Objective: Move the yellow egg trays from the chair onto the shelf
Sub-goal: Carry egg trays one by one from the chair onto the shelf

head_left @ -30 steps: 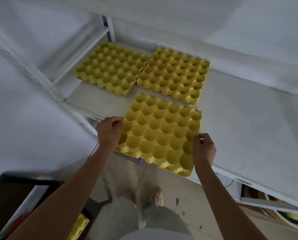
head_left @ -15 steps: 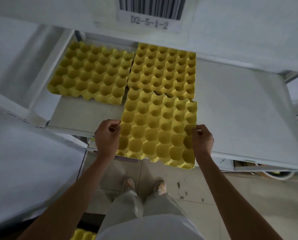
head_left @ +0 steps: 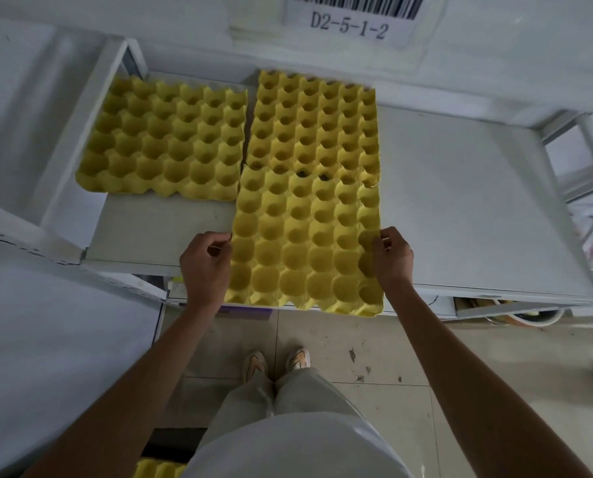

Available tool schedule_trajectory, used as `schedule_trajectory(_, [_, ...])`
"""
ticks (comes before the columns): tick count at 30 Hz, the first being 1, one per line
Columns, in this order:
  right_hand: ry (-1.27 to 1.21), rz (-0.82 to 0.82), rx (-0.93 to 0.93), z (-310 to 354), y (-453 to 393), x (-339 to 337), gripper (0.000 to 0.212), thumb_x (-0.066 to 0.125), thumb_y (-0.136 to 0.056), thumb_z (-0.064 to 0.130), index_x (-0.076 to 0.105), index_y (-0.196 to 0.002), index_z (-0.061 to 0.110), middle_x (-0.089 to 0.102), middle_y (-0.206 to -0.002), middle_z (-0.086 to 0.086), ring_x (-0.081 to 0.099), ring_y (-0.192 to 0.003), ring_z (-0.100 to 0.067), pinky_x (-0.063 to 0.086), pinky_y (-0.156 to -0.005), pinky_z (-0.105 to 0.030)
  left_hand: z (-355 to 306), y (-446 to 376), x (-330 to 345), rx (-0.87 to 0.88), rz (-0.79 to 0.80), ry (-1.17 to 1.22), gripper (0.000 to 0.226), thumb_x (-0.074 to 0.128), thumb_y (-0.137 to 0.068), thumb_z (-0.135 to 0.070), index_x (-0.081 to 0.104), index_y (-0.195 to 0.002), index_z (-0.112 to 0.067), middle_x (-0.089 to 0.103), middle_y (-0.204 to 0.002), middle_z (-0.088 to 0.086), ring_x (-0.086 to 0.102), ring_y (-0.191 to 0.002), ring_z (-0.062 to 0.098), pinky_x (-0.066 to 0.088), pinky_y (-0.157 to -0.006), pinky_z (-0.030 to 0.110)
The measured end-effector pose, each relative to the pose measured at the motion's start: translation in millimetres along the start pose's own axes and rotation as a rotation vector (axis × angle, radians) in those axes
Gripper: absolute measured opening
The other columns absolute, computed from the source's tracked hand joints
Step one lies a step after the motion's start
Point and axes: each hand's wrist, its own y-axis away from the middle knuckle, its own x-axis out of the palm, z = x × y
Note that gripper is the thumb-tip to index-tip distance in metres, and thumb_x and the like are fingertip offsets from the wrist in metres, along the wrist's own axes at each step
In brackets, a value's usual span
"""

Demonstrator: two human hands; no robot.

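Trays: the front tray (head_left: pixel 307 243) lies on the shelf (head_left: pixel 467 208), pinched at its sides by the left hand (head_left: pixel 205 267) and right hand (head_left: pixel 391 258), its near edge overhanging the lip. Its far edge meets the back tray (head_left: pixel 314 120); a left tray (head_left: pixel 164 143) sits beside that. Open shelf lies right; more yellow trays (head_left: pixel 159 469) show below.

i'm seeing the front tray (head_left: pixel 305 243) sliding deeper onto the shelf (head_left: pixel 460 201), its far edge now meeting the back right tray (head_left: pixel 314 122); both hands, left hand (head_left: pixel 205 267) and right hand (head_left: pixel 391 260), are travelling in with it, still pinching its sides.
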Motion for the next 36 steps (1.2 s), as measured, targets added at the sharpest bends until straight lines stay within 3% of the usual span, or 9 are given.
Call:
schedule_trajectory(10, [0.022,0.03,0.084,10,3,-4,0.022,0.048,-0.096,0.028,0.066,-0.107,0.02,0.071,-0.097,-0.002,0.067,-0.087,-0.029,0.06,-0.075,-0.042,-7,3,-3,-0.088,0.002,0.018,0.012,0.068,-0.091,-0.015,0.076,-0.099,-0.014,0.076,-0.09,-0.004,0.07,-0.082,0.008,0.055,-0.075,0.019])
schedule_trajectory(14, [0.025,0.077,0.117,14,-1,-12,0.029,0.049,-0.094,0.035,0.056,-0.119,0.022,0.07,-0.106,-0.01,0.066,-0.09,-0.033,0.059,-0.079,-0.046,-18,10,-5,-0.158,-0.015,-0.002,0.014,0.068,-0.089,-0.02,0.077,-0.1,-0.018,0.076,-0.09,-0.009,0.07,-0.083,0.004,0.058,-0.079,0.027])
schedule_trajectory(17, [0.126,0.097,0.094,18,-2,-18,0.048,0.048,-0.092,0.047,0.046,-0.128,0.017,0.061,-0.118,-0.013,0.061,-0.1,-0.036,0.051,-0.077,-0.043,-26,17,-10,-0.238,-0.031,-0.05,0.019,0.064,-0.091,-0.033,0.074,-0.105,-0.027,0.073,-0.096,-0.015,0.067,-0.088,0.002,0.056,-0.081,0.028])
schedule_trajectory(19, [0.216,0.027,-0.053,21,0,-23,0.06,0.048,-0.087,0.053,0.043,-0.132,0.014,0.052,-0.125,-0.014,0.055,-0.111,-0.037,0.046,-0.077,-0.044,-29,30,-15,-0.291,-0.082,-0.089,0.027,0.061,-0.092,-0.037,0.071,-0.115,-0.029,0.071,-0.112,-0.011,0.067,-0.099,0.007,0.054,-0.088,0.031])
schedule_trajectory(23, [0.33,0.002,-0.532,30,19,-27,0.065,0.054,-0.08,0.042,0.047,-0.136,0.01,0.05,-0.133,-0.014,0.049,-0.119,-0.035,0.046,-0.093,-0.048,-35,78,-18,-0.336,-0.235,-0.142,0.035,0.06,-0.093,-0.036,0.064,-0.127,-0.028,0.063,-0.129,-0.005,0.061,-0.114,0.014,0.05,-0.093,0.033])
schedule_trajectory(27, [0.361,0.194,-1.04,35,55,-16,0.06,0.056,-0.089,0.033,0.05,-0.143,0.008,0.043,-0.153,-0.017,0.041,-0.139,-0.036,0.036,-0.113,-0.05,-34,151,-11,-0.375,-0.393,-0.214,0.036,0.063,-0.094,-0.035,0.061,-0.128,-0.025,0.061,-0.132,0.0,0.057,-0.117,0.023,0.046,-0.096,0.036])
schedule_trajectory(30, [0.329,0.319,-1.379,36,100,-3,0.056,0.055,-0.089,0.026,0.055,-0.141,0.004,0.041,-0.156,-0.019,0.04,-0.143,-0.038,0.03,-0.118,-0.05,-27,228,-5,-0.388,-0.444,-0.286,0.039,0.066,-0.094,-0.026,0.062,-0.13,-0.013,0.062,-0.133,0.009,0.057,-0.12,0.03,0.043,-0.102,0.037])
schedule_trajectory(33, [0.317,0.489,-1.588,29,164,2,0.055,0.052,-0.092,0.025,0.057,-0.141,0.001,0.044,-0.155,-0.021,0.038,-0.146,-0.037,0.028,-0.121,-0.051,-17,322,-11,-0.584,-0.444,-0.383,0.042,0.066,-0.093,-0.025,0.061,-0.131,-0.009,0.061,-0.133,0.014,0.056,-0.122,0.035,0.043,-0.104,0.041])
schedule_trajectory(36, [0.447,0.699,-1.785,11,229,4,0.062,0.052,-0.094,0.028,0.046,-0.15,0.002,0.037,-0.16,-0.019,0.029,-0.152,-0.034,0.02,-0.124,-0.05,-14,420,-24,-0.803,-0.447,-0.435,0.047,0.063,-0.094,-0.03,0.058,-0.136,-0.01,0.059,-0.135,0.013,0.055,-0.122,0.036,0.045,-0.1,0.043])
